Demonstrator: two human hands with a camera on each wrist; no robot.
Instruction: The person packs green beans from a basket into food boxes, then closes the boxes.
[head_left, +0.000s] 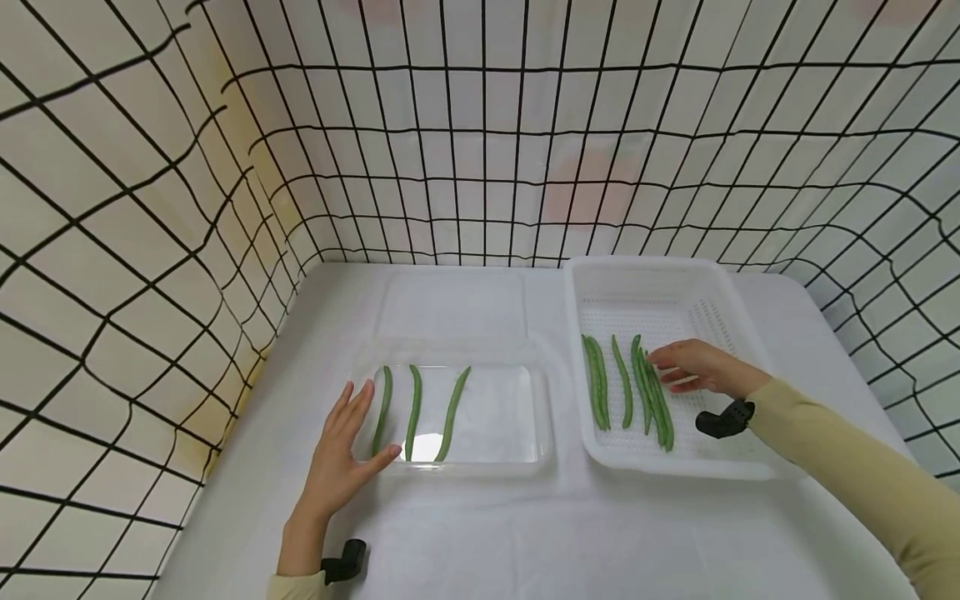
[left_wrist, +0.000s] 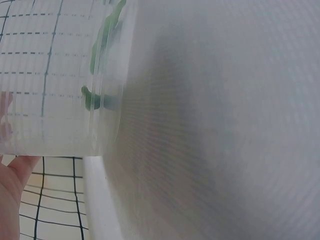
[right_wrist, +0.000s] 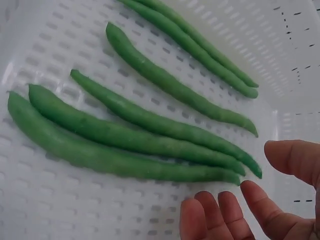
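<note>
My left hand (head_left: 337, 462) is at the left front corner of a clear plastic container (head_left: 543, 417), its fingers spread along the side. Three green beans (head_left: 452, 417) lie apart from one another in that container. Over the white perforated basket (head_left: 750, 462), my right hand (head_left: 703, 368) hovers with loosely bent fingers and nothing between them. Several green beans (right_wrist: 150, 150) lie in the basket, and the thumb and index fingertips are close to the ends of the nearest ones. Whether the left fingers press on the container's wall is hard to tell.
Behind the container lies a clear flat lid (head_left: 450, 304) on the white-covered table (head_left: 525, 542). A black wire grid (head_left: 480, 133) encloses the back and both sides.
</note>
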